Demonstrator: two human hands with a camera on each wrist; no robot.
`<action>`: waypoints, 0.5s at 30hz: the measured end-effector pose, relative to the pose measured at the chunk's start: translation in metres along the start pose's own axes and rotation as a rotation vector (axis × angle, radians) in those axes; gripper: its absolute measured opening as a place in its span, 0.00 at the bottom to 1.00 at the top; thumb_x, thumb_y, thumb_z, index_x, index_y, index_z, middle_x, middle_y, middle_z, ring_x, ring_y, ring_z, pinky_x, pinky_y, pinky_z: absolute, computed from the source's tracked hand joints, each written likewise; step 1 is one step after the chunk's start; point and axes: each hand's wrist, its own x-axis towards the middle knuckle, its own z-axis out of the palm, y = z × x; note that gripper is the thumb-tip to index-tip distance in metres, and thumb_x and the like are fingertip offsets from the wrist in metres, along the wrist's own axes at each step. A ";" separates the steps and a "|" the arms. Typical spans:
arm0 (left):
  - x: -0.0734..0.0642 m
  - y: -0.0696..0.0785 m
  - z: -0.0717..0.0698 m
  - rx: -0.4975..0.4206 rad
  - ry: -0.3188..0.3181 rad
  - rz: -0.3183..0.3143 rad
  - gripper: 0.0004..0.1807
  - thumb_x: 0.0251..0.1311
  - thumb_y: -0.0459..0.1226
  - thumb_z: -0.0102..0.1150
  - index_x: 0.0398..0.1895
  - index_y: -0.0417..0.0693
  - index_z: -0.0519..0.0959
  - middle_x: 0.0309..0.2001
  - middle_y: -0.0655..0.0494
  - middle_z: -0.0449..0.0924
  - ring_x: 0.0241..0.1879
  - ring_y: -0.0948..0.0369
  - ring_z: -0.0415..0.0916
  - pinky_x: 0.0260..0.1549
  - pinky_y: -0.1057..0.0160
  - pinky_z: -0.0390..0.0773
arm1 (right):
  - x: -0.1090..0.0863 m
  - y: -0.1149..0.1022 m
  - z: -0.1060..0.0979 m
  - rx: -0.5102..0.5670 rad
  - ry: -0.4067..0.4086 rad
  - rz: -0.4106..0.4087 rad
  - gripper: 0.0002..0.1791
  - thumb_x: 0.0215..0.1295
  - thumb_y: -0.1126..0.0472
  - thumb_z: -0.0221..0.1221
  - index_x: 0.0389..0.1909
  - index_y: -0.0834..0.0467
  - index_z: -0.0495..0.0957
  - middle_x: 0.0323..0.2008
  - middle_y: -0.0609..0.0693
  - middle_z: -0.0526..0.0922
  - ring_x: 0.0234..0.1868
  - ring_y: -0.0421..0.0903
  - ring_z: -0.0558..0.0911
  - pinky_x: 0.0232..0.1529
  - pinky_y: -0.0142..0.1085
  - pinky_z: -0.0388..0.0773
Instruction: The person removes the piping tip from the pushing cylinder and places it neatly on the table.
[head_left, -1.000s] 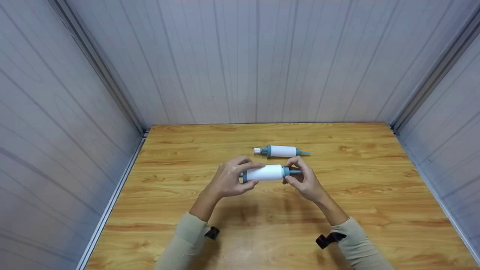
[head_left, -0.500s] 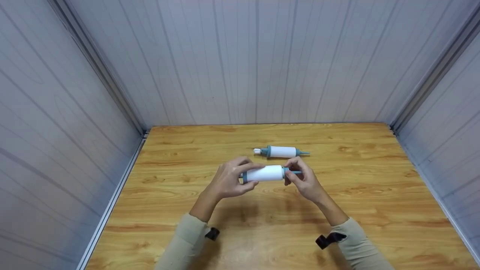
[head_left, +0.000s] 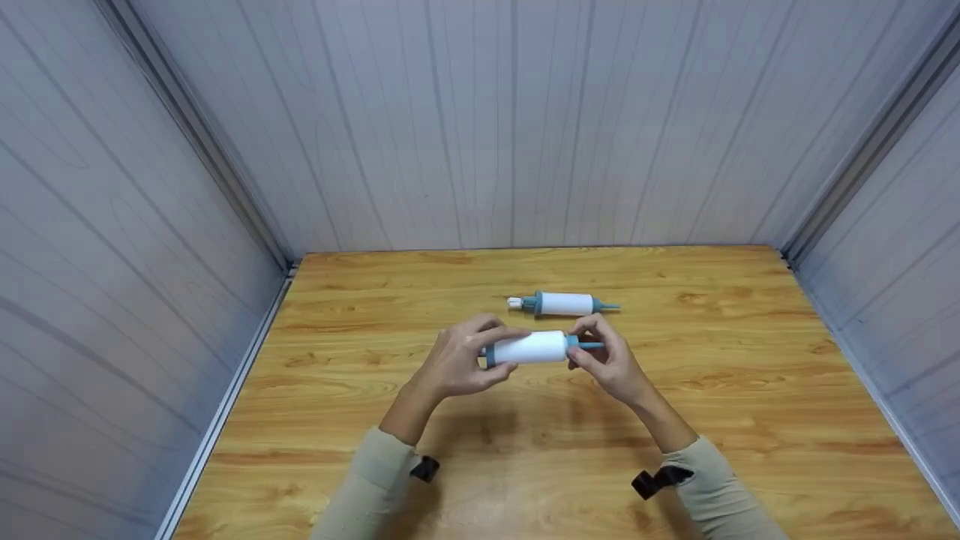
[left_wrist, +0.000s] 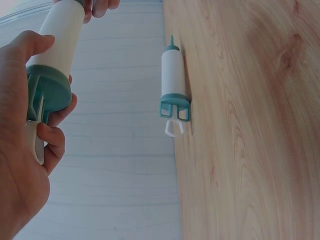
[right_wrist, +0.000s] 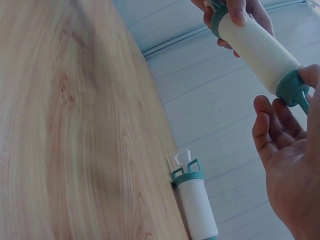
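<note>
Both hands hold a large plastic syringe (head_left: 534, 347) level over the table, with a white barrel and teal ends. My left hand (head_left: 463, 356) grips its plunger end; in the left wrist view, fingers curl around the white plunger handle (left_wrist: 38, 142) and the teal flanged collar (left_wrist: 51, 87). At the other end, my right hand (head_left: 613, 364) pinches the teal nozzle cap (right_wrist: 290, 89) between thumb and fingertips, its thin tip pointing right. A second, similar syringe (head_left: 566, 304) lies on the table just beyond the hands, nozzle to the right and white plunger handle to the left.
The wood-grain table (head_left: 360, 420) meets a pale panelled wall (head_left: 480, 135) at the back. Similar panels (head_left: 112, 262) stand along the left and right sides. Each sleeved wrist carries a black camera mount (head_left: 660, 480).
My right thumb shifts slightly up and back down over the nozzle cap. The left hand, the barrel and the syringe on the table stay practically still.
</note>
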 end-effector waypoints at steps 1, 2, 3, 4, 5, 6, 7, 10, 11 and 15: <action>0.000 0.000 0.000 0.000 0.000 0.003 0.25 0.66 0.45 0.79 0.66 0.61 0.90 0.51 0.50 0.90 0.38 0.57 0.86 0.34 0.60 0.86 | 0.000 0.000 0.000 0.006 -0.002 -0.007 0.13 0.77 0.79 0.56 0.57 0.77 0.69 0.49 0.43 0.83 0.42 0.36 0.88 0.42 0.33 0.90; 0.000 0.000 0.000 0.000 0.004 0.006 0.25 0.66 0.45 0.79 0.66 0.61 0.90 0.51 0.50 0.90 0.38 0.57 0.86 0.34 0.60 0.86 | 0.000 0.000 0.000 0.010 -0.003 -0.013 0.13 0.76 0.79 0.57 0.58 0.77 0.69 0.50 0.43 0.83 0.42 0.36 0.88 0.42 0.33 0.90; 0.000 0.000 0.000 0.000 0.008 0.010 0.25 0.66 0.44 0.79 0.66 0.61 0.90 0.51 0.50 0.90 0.38 0.57 0.86 0.34 0.60 0.86 | 0.000 0.000 0.000 0.019 -0.006 -0.020 0.14 0.76 0.80 0.57 0.58 0.77 0.68 0.51 0.43 0.83 0.43 0.36 0.88 0.43 0.33 0.90; 0.000 0.000 0.000 0.000 0.010 0.011 0.25 0.66 0.44 0.79 0.66 0.61 0.90 0.50 0.50 0.90 0.38 0.57 0.86 0.34 0.60 0.87 | 0.000 0.000 0.000 0.027 -0.011 -0.027 0.14 0.76 0.80 0.57 0.58 0.77 0.68 0.52 0.43 0.82 0.43 0.36 0.88 0.43 0.32 0.90; 0.001 0.000 -0.001 -0.001 0.011 0.012 0.25 0.66 0.44 0.79 0.66 0.61 0.90 0.50 0.50 0.90 0.39 0.57 0.86 0.34 0.59 0.87 | 0.000 0.000 0.000 0.034 -0.015 -0.034 0.15 0.75 0.81 0.56 0.58 0.78 0.68 0.52 0.43 0.82 0.43 0.36 0.88 0.43 0.32 0.90; 0.001 0.000 -0.001 -0.002 0.012 0.014 0.24 0.66 0.44 0.79 0.66 0.60 0.90 0.50 0.50 0.90 0.38 0.57 0.86 0.34 0.59 0.87 | 0.000 0.000 0.000 0.041 -0.019 -0.041 0.15 0.75 0.81 0.56 0.58 0.78 0.68 0.52 0.44 0.82 0.43 0.37 0.88 0.43 0.32 0.90; 0.000 0.000 0.000 -0.004 0.011 0.013 0.24 0.67 0.44 0.78 0.66 0.60 0.90 0.50 0.50 0.90 0.39 0.57 0.86 0.35 0.59 0.87 | -0.001 0.000 0.000 0.045 -0.023 -0.047 0.15 0.74 0.81 0.56 0.58 0.78 0.67 0.53 0.44 0.82 0.43 0.37 0.88 0.44 0.32 0.90; 0.000 0.000 0.000 -0.009 0.000 0.008 0.24 0.67 0.45 0.78 0.66 0.60 0.90 0.51 0.50 0.90 0.40 0.56 0.87 0.36 0.58 0.88 | -0.001 0.001 -0.001 0.049 -0.028 -0.058 0.16 0.73 0.82 0.56 0.58 0.79 0.67 0.53 0.44 0.82 0.43 0.40 0.88 0.44 0.31 0.89; 0.001 0.000 -0.001 -0.012 -0.002 0.007 0.24 0.67 0.45 0.78 0.66 0.59 0.90 0.51 0.50 0.90 0.41 0.56 0.87 0.37 0.57 0.89 | -0.001 0.001 -0.001 0.043 -0.025 -0.057 0.16 0.73 0.82 0.56 0.58 0.79 0.67 0.53 0.44 0.82 0.43 0.41 0.88 0.44 0.32 0.90; 0.001 0.000 -0.001 -0.015 -0.002 0.005 0.24 0.66 0.45 0.79 0.66 0.59 0.90 0.51 0.50 0.91 0.42 0.55 0.88 0.39 0.55 0.90 | -0.001 0.001 -0.001 0.000 -0.004 -0.024 0.14 0.76 0.79 0.55 0.58 0.76 0.69 0.50 0.44 0.82 0.41 0.40 0.88 0.43 0.32 0.90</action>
